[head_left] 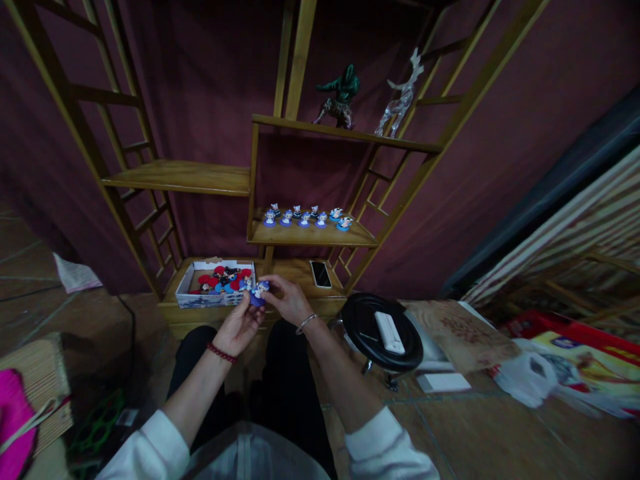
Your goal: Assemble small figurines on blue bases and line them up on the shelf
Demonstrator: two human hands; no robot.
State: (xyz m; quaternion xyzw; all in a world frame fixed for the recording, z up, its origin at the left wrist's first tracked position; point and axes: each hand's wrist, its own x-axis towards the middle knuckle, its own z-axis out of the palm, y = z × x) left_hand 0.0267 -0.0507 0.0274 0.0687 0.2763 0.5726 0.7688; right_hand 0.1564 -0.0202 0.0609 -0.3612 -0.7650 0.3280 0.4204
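Small figurine [259, 291] between left hand [242, 325] and right hand [286, 298] was mostly covered by fingers; its detail was too small to read. Box [216, 283] contents blurred together. Shelf figurines [305, 216] at 12 o'clock were tiny and indistinct. Pink item [13, 417] at 8 o'clock was cut by the frame edge.

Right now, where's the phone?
In the head view, the phone lies flat on the bottom shelf, just right of the hands and below the row of little figures.
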